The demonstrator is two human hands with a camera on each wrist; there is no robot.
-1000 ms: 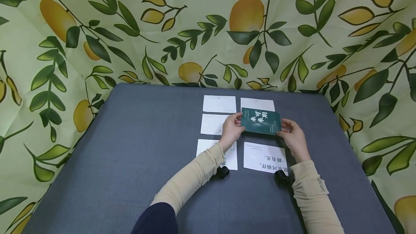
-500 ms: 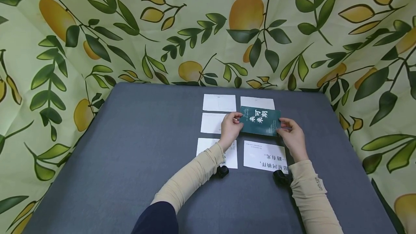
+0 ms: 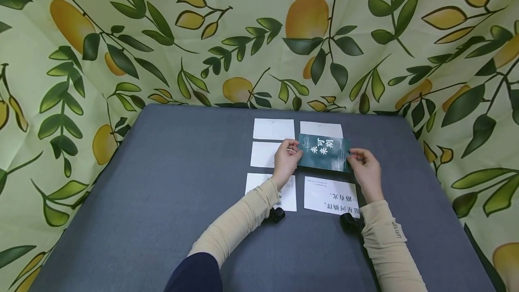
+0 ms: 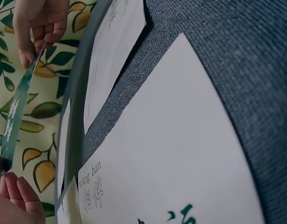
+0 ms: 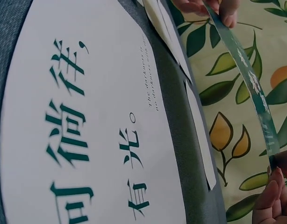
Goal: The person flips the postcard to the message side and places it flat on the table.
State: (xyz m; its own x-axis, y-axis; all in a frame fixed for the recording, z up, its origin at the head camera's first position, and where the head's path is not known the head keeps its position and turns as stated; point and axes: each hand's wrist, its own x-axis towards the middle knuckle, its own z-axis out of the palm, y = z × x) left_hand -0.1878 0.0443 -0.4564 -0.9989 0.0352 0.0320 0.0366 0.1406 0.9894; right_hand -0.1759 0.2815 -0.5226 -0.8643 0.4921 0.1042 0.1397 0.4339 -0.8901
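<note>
A dark green postcard (image 3: 324, 153) with large white characters is held level above the table, between the two hands. My left hand (image 3: 286, 162) pinches its left end between thumb and fingers. At the opposite end my right hand (image 3: 366, 171) pinches the right edge. Both wrist views show the postcard nearly edge-on, slightly bowed, apart from the cards below. Beneath the right wrist lies a white card (image 5: 101, 112) with green characters. Another white card (image 4: 181, 130), marked "xiang ban", lies under the left forearm, which partly covers it.
More white cards lie in two columns, including one at the back left (image 3: 273, 129) and one at the back right (image 3: 322, 129), partly hidden by the postcard. They rest on a grey cloth-covered table (image 3: 182, 184). A leaf-and-fruit patterned curtain (image 3: 251, 8) surrounds the back and sides.
Both hands keep hold of the postcard. It has shifted slightly left and toward the person, and its face now catches more light. The cards on the table have stayed put.
</note>
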